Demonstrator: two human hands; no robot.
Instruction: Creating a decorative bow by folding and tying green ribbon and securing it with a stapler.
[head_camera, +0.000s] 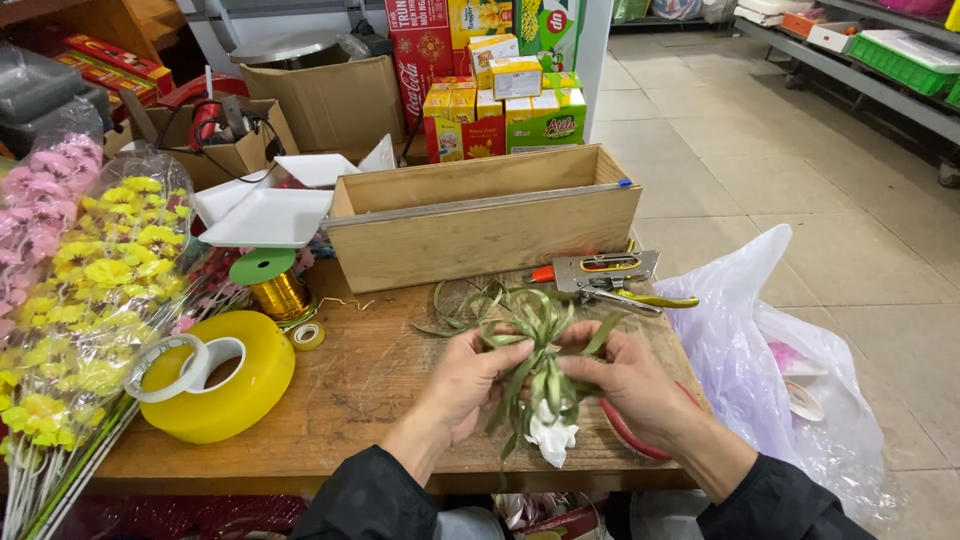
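Now both hands, left (470, 375) & right (625, 385), pinch green-gold ribbon bow (540, 345) w/ looped, splayed strands.

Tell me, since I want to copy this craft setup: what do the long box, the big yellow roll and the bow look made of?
Long box: bare plywood, matt, grain visible. Big yellow roll: likely clear plastic tape, glossy. Bow in the hands: seemingly shiny olive-green plastic ribbon, stiff curled loops.

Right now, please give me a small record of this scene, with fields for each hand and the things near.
left hand: holds green ribbon bow, fingers closed
right hand: holds the same bow from the other side
surface: wooden table
behind bow: staple gun, wooden box
left side: yellow tape roll, gold wire spool, artificial flowers
right side: plastic bag
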